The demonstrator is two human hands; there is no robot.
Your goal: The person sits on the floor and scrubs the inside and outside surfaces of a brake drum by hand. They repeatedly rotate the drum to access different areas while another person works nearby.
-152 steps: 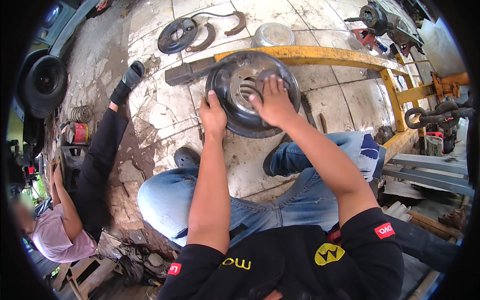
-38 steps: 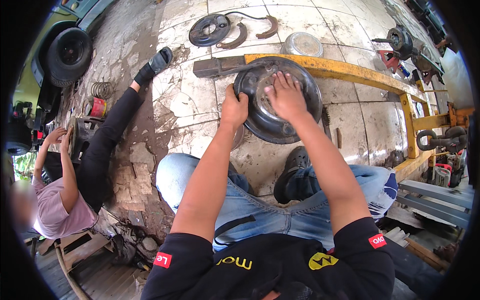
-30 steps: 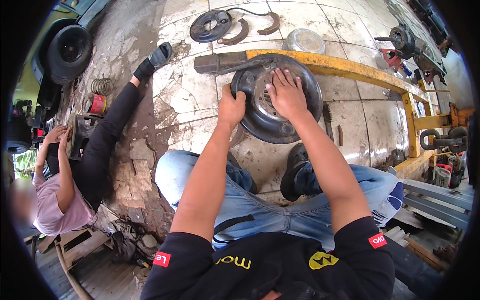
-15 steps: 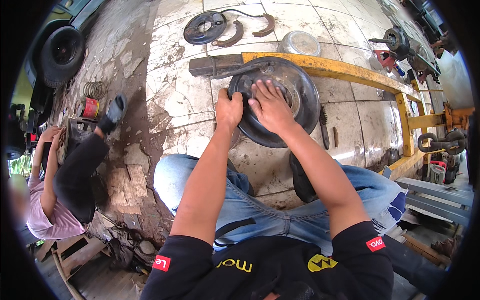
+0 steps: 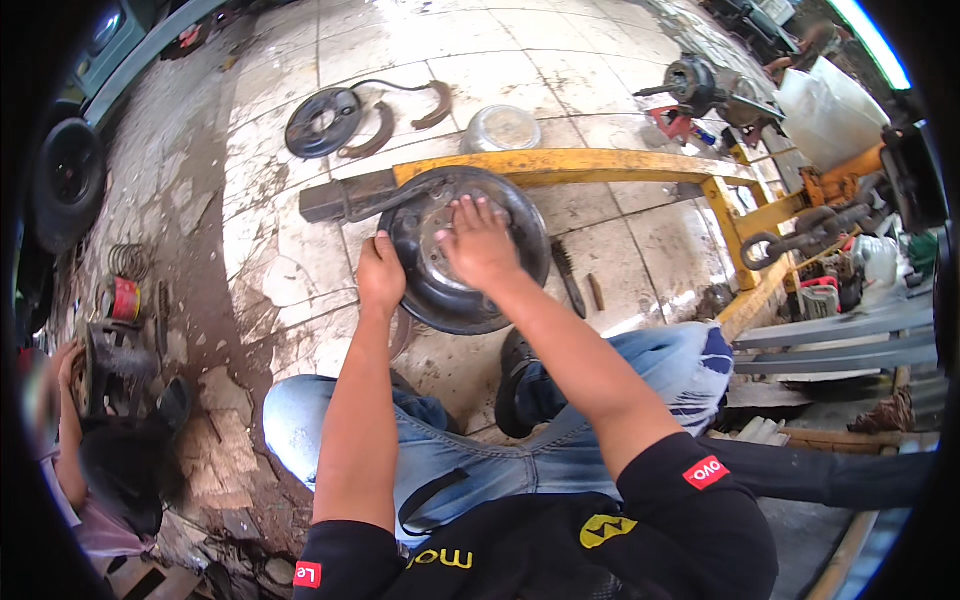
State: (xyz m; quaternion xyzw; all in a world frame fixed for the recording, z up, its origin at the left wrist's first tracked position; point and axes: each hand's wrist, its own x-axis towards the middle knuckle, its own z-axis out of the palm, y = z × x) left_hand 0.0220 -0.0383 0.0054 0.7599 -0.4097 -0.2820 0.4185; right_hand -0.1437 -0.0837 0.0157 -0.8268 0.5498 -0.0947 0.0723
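A round black brake backing plate (image 5: 460,312) lies tilted against the dark end of a yellow steel frame (image 5: 610,166). My left hand (image 5: 381,276) grips its left rim with curled fingers. Spread flat near the middle of the plate is my right hand (image 5: 482,245), palm down, covering part of the centre hole. A black cable or hose (image 5: 372,207) runs from the plate's upper part along the frame's end. Just right of the plate, a dark wire brush (image 5: 568,275) and a short thin brown strip (image 5: 596,292) rest on the tiles.
Beyond the frame lie a second backing plate (image 5: 322,118), two curved brake shoes (image 5: 374,133) (image 5: 434,106) and a round metal pan (image 5: 503,130). Thick chain (image 5: 812,230) hangs at the right. At the left are a coil spring (image 5: 128,262), a red can (image 5: 121,299), a tyre (image 5: 70,185) and a seated person (image 5: 120,470).
The view has swung to the right, so the plate and floor parts appear further left and lower. My left hand keeps its rim grip; my right hand remains flat on the plate.
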